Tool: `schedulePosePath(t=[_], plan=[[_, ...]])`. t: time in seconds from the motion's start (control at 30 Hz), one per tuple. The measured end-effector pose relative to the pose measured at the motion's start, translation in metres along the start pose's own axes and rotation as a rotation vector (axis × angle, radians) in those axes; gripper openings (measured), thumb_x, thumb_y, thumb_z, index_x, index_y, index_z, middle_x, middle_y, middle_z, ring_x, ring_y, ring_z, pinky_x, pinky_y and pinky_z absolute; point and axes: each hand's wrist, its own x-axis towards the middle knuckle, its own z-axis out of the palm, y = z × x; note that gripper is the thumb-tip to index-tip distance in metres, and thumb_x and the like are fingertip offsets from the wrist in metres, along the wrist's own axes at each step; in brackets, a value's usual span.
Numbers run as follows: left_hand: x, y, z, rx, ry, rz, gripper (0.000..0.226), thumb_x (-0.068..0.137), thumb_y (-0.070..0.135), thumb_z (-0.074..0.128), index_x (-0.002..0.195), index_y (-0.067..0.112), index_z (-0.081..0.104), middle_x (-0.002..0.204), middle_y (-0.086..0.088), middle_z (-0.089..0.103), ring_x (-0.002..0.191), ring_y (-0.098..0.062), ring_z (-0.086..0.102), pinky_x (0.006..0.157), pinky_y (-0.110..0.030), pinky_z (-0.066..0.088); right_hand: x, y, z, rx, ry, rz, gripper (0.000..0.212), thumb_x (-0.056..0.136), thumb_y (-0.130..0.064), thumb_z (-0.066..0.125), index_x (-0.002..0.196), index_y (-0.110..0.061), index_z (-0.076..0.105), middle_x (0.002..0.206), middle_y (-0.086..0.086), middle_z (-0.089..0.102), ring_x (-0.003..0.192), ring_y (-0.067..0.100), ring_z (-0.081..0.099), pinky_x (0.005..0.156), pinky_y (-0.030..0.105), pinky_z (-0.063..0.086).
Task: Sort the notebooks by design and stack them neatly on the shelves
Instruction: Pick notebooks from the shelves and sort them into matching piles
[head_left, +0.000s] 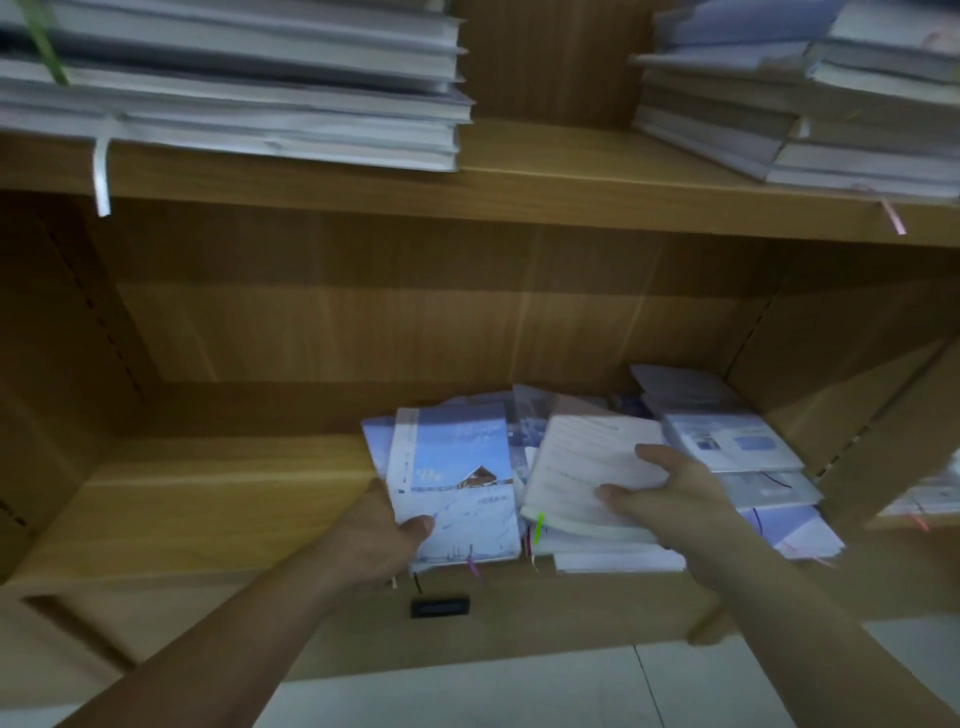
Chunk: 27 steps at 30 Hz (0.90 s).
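Two forearms reaching in from below. Wooden shelving unit (311, 332), lower shelf (208, 499) bare on the left. Upper shelf (545, 182) carrying two tall notebook stacks, left stack (234, 83) and right stack (810, 104), ribbons dangling. Loose heap of notebooks (727, 447) spread over the lower shelf's right half. Snow-scene notebook (457, 478) lying at the heap's left, left hand (384, 535) clamped on its near corner, thumb on the cover. Pale notebook (587, 467) tilted atop the heap, right hand (670, 493) closed on its edge. Small black label holder (440, 607) on the shelf's front lip.
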Motion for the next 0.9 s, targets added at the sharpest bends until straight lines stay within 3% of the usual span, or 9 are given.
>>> schedulePosePath(t=[0.07, 0.17, 0.3, 0.37, 0.47, 0.57, 0.63, 0.77, 0.9], plan=[[-0.004, 0.005, 0.0, 0.007, 0.009, 0.003, 0.053, 0.093, 0.03, 0.071, 0.14, 0.02, 0.051, 0.13, 0.001, 0.065, 0.116, -0.022, 0.063, 0.097, -0.037, 0.055, -0.006, -0.005, -0.003, 0.19, -0.076, 0.057, 0.055, 0.089, -0.014, 0.077, 0.139, -0.02, 0.055, 0.128, 0.008, 0.055, 0.088, 0.03, 0.063, 0.064, 0.04, 0.055], [-0.003, 0.003, -0.001, 0.0, 0.01, -0.005, 0.05, 0.095, 0.029, 0.07, 0.14, 0.021, 0.051, 0.129, 0.001, 0.066, 0.112, -0.021, 0.064, 0.09, -0.033, 0.056, -0.017, -0.014, 0.003, 0.391, -0.026, 0.028, 0.041, 0.094, -0.005, 0.066, 0.129, -0.025, 0.061, 0.127, 0.009, 0.057, 0.093, 0.024, 0.063, 0.079, 0.04, 0.057], [-0.003, -0.002, -0.002, -0.018, -0.02, 0.0, 0.053, 0.095, 0.034, 0.069, 0.143, 0.023, 0.049, 0.133, 0.003, 0.064, 0.116, -0.021, 0.063, 0.096, -0.036, 0.055, -0.027, -0.027, 0.016, 0.344, 0.097, -0.223, 0.044, 0.099, -0.004, 0.058, 0.136, -0.029, 0.056, 0.123, 0.001, 0.055, 0.09, 0.002, 0.059, 0.067, 0.008, 0.049], [-0.002, -0.005, -0.003, -0.014, -0.015, -0.006, 0.046, 0.097, 0.035, 0.066, 0.139, 0.023, 0.054, 0.128, 0.001, 0.067, 0.11, -0.022, 0.066, 0.089, -0.037, 0.058, -0.033, -0.034, 0.028, 0.324, 0.094, -0.287, 0.054, 0.1, -0.003, 0.057, 0.145, -0.03, 0.048, 0.127, -0.006, 0.055, 0.097, -0.003, 0.059, 0.073, 0.004, 0.049], [-0.003, 0.0, -0.005, -0.087, 0.046, -0.067, 0.037, 0.104, 0.045, 0.047, 0.125, 0.02, 0.063, 0.125, -0.01, 0.069, 0.105, -0.03, 0.067, 0.09, -0.043, 0.059, -0.034, -0.037, 0.055, 0.106, 0.022, -0.391, 0.069, 0.1, -0.009, 0.055, 0.157, -0.037, 0.029, 0.145, -0.006, 0.046, 0.118, 0.008, 0.054, 0.098, 0.023, 0.047], [-0.011, 0.011, -0.005, -0.177, 0.068, -0.174, 0.058, 0.105, 0.057, 0.033, 0.139, 0.017, 0.058, 0.146, -0.011, 0.056, 0.131, -0.031, 0.055, 0.101, -0.027, 0.041, -0.03, -0.04, 0.079, -0.123, -0.094, -0.331, 0.073, 0.101, -0.016, 0.05, 0.162, -0.03, 0.011, 0.15, 0.006, 0.04, 0.114, 0.019, 0.052, 0.094, 0.029, 0.044], [-0.016, 0.013, -0.002, -0.156, 0.052, -0.128, 0.053, 0.104, 0.055, 0.038, 0.133, 0.017, 0.062, 0.138, -0.01, 0.062, 0.123, -0.03, 0.061, 0.095, -0.031, 0.049, -0.026, -0.043, 0.087, -0.246, -0.166, -0.236, 0.074, 0.103, -0.021, 0.05, 0.162, -0.02, 0.007, 0.15, 0.009, 0.042, 0.123, 0.028, 0.052, 0.097, 0.033, 0.045], [-0.016, 0.006, -0.001, -0.149, 0.032, -0.062, 0.034, 0.102, 0.048, 0.051, 0.117, 0.02, 0.063, 0.096, -0.004, 0.069, 0.084, -0.022, 0.07, 0.063, -0.035, 0.063, -0.016, -0.045, 0.087, -0.426, -0.122, -0.247, 0.052, 0.098, -0.036, 0.06, 0.144, -0.016, 0.047, 0.132, 0.007, 0.061, 0.116, 0.03, 0.059, 0.095, 0.041, 0.052], [-0.008, 0.002, -0.003, -0.189, -0.024, -0.083, 0.026, 0.101, 0.039, 0.057, 0.121, 0.024, 0.062, 0.11, 0.002, 0.073, 0.094, -0.02, 0.072, 0.073, -0.04, 0.064, -0.018, -0.046, 0.084, -0.509, -0.1, -0.275, 0.033, 0.091, -0.05, 0.063, 0.11, -0.023, 0.064, 0.107, 0.001, 0.069, 0.101, 0.026, 0.064, 0.085, 0.04, 0.055]])
